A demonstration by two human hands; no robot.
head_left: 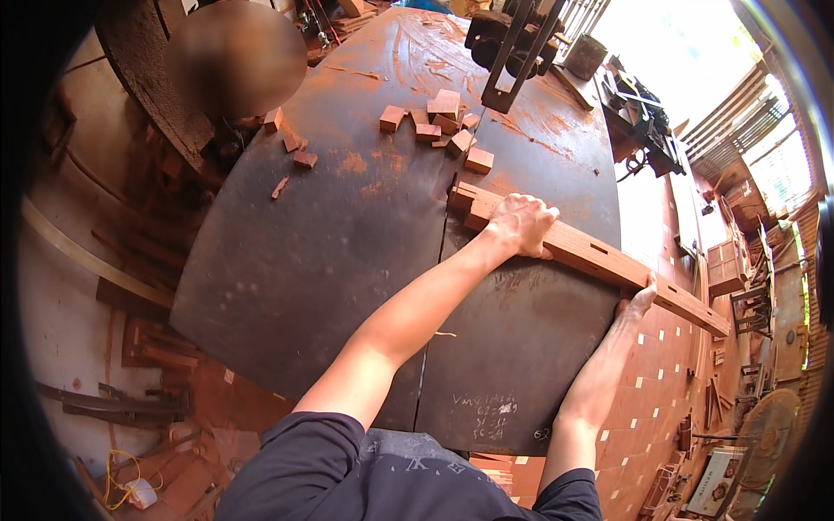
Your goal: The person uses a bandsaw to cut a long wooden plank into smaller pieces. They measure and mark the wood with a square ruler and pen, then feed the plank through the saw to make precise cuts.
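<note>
A long reddish wooden beam (599, 253) with narrow slots cut in its face lies slantwise over the right part of a dark metal machine table (321, 260). Its far-left end is stepped and rests by the seam in the table top. My left hand (524, 224) is closed over the beam near that end, fingers wrapped across its top. Farther along, where the beam overhangs the table's right edge, my right hand (641, 298) grips it with the thumb on top; its other fingers are mostly hidden beneath. Several small wooden offcuts (445, 105) lie just beyond the stepped end.
A metal saw guide (512, 56) hangs over the table's far side. Sawdust (408, 52) coats the back of the top. Another person, blurred, is at the far left. Wood scraps (161, 343) lie at left; a round fan (764, 443) stands at lower right on the tiled floor (638, 382).
</note>
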